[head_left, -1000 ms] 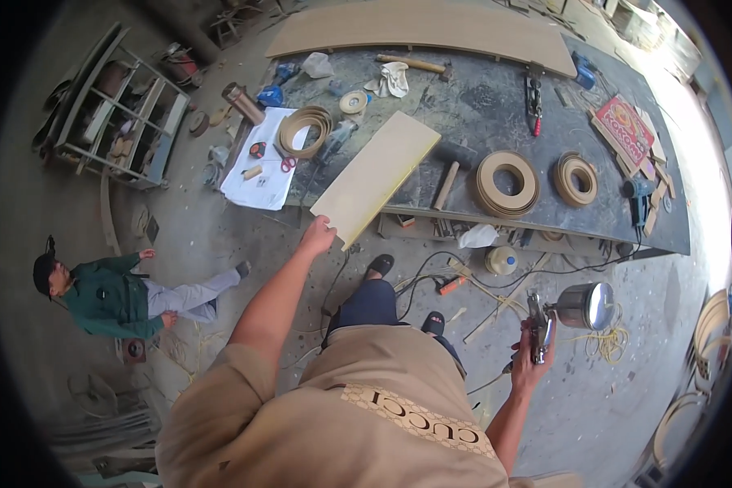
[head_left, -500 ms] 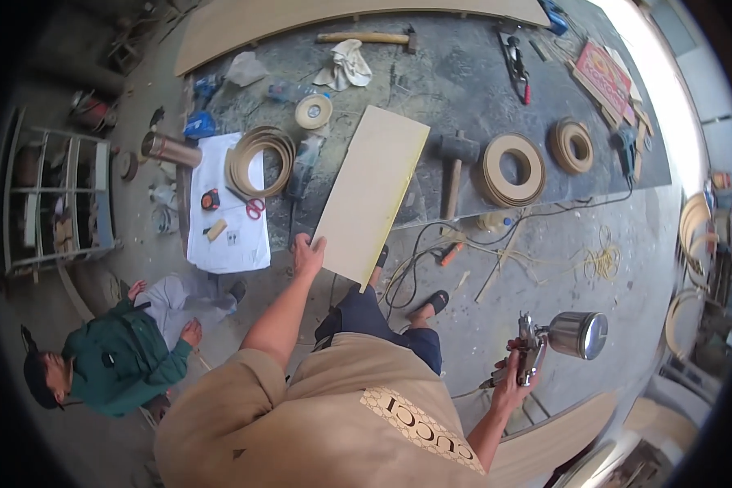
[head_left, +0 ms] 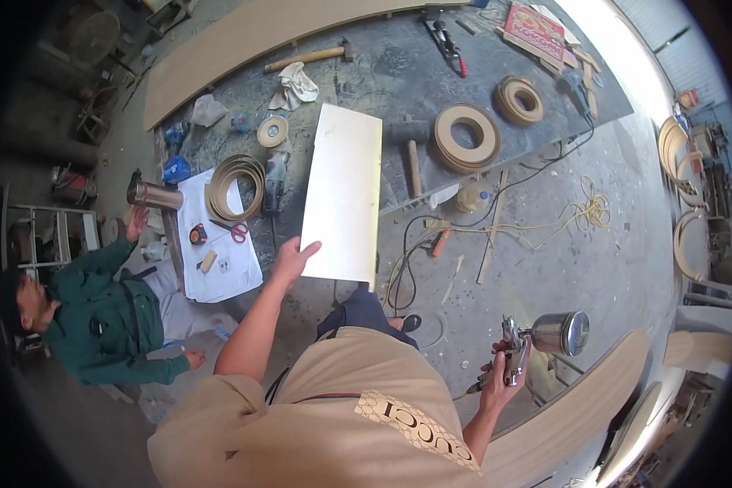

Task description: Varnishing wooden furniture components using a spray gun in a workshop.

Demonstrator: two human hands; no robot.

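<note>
My left hand (head_left: 291,262) grips the near left corner of a pale rectangular wooden board (head_left: 342,195), thumb on top. The board is tilted, its far end over the workbench, and its face catches the light. A yellowish strip runs down its right edge. Off to the right, my right hand (head_left: 503,378) is wrapped round the handle of a metal spray gun (head_left: 513,350). The gun's shiny silver cup (head_left: 563,333) points right, well apart from the board.
On the dark workbench (head_left: 366,73) lie a mallet (head_left: 412,163), a hammer (head_left: 309,57), edge-band rolls (head_left: 466,137), red scissors (head_left: 237,233) and paper (head_left: 220,272). A co-worker in a green jacket (head_left: 110,325) is at the left. Cables and a yellow hose (head_left: 537,236) trail over the floor; curved panels (head_left: 577,407) lie lower right.
My view has swung right. The board has turned more upright in view and looks brighter. The co-worker has raised a hand toward the copper-coloured cylinder. I still hold the spray gun.
</note>
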